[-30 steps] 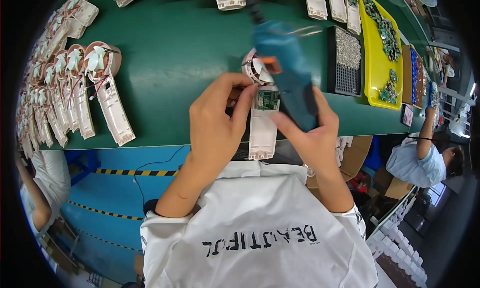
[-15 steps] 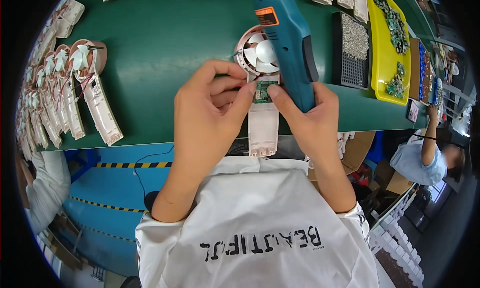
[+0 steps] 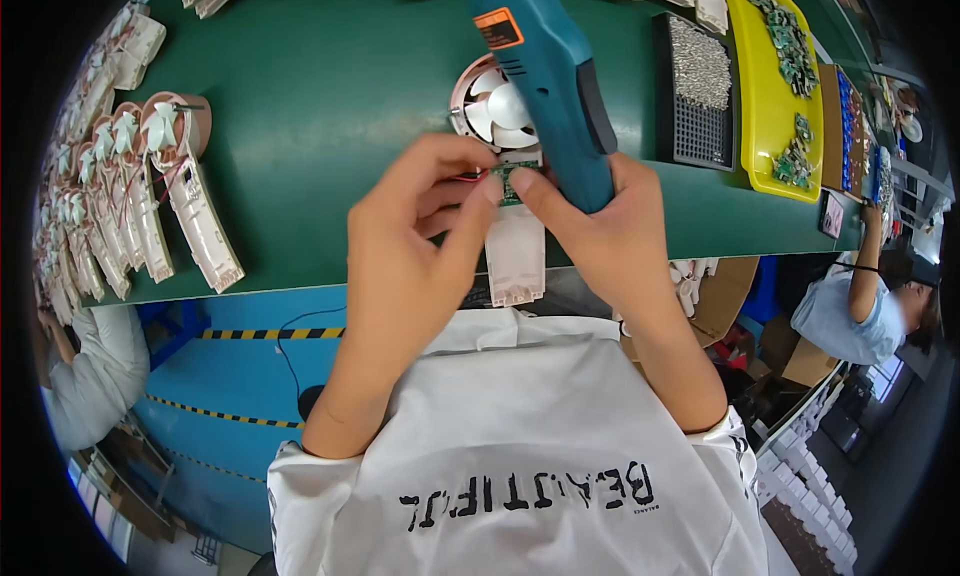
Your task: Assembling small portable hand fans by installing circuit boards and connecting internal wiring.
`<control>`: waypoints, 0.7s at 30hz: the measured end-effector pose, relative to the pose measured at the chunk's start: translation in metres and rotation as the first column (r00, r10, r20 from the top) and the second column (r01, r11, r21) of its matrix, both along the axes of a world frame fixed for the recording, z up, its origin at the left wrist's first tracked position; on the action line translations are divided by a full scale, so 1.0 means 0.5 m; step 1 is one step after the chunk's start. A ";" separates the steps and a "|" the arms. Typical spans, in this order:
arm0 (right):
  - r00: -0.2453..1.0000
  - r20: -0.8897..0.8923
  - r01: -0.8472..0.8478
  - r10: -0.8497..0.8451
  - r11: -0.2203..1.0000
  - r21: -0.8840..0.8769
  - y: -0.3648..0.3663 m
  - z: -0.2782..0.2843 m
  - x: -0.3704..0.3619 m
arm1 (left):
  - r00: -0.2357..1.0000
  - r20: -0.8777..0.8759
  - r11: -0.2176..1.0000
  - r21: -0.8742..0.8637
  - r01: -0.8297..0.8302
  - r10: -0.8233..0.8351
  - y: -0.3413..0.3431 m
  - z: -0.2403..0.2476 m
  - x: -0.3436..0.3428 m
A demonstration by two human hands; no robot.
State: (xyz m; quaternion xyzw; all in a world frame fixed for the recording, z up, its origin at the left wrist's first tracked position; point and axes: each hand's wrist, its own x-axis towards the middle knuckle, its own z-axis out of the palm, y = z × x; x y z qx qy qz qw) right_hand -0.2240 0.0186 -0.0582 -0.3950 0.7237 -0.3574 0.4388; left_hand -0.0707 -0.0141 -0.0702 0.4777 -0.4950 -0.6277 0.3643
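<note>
A small green circuit board [image 3: 515, 186] lies on the handle part of a handheld fan housing [image 3: 516, 251], just below its white fan blades [image 3: 497, 111]. My left hand [image 3: 415, 226] is closed at the board's left edge, thumb and index finger pinching there, with a bit of red wire showing by the fingertips. My right hand [image 3: 610, 226] wraps round a teal electric screwdriver [image 3: 560, 96], whose body slants up and to the left. Its thumb presses on the board's right side. The screwdriver's tip is out of view.
At the left of the green table [image 3: 320, 106] stand several fan housings [image 3: 200, 216] in a row. To the right are a black tray of small metal screws [image 3: 700, 66] and a yellow tray [image 3: 740, 126] with circuit boards. A co-worker [image 3: 850, 311] is at far right, another person's sleeve [image 3: 100, 376] at far left.
My hands, the fan housing and the screwdriver have shifted slightly left in the picture. A red wire now shows by my left fingertips, and my right thumb stays on the board.
</note>
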 end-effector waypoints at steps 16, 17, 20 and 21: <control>0.803 0.580 0.477 -0.137 0.731 -0.488 0.048 0.041 -0.152 | 0.985 0.098 0.978 -0.140 0.157 -0.144 -0.020 -0.016 -0.018; 0.791 0.612 0.492 -0.009 0.603 -0.628 0.042 0.047 -0.186 | 0.986 0.082 0.977 -0.146 0.154 -0.143 -0.020 -0.015 -0.033; 0.782 0.623 0.559 -0.009 0.450 -0.696 0.006 0.060 -0.256 | 0.985 0.012 0.966 -0.193 0.171 -0.172 -0.029 -0.027 -0.074; 0.785 0.619 0.555 -0.010 0.452 -0.698 0.001 0.054 -0.274 | 0.980 0.052 0.958 -0.206 0.200 -0.194 -0.030 -0.025 -0.087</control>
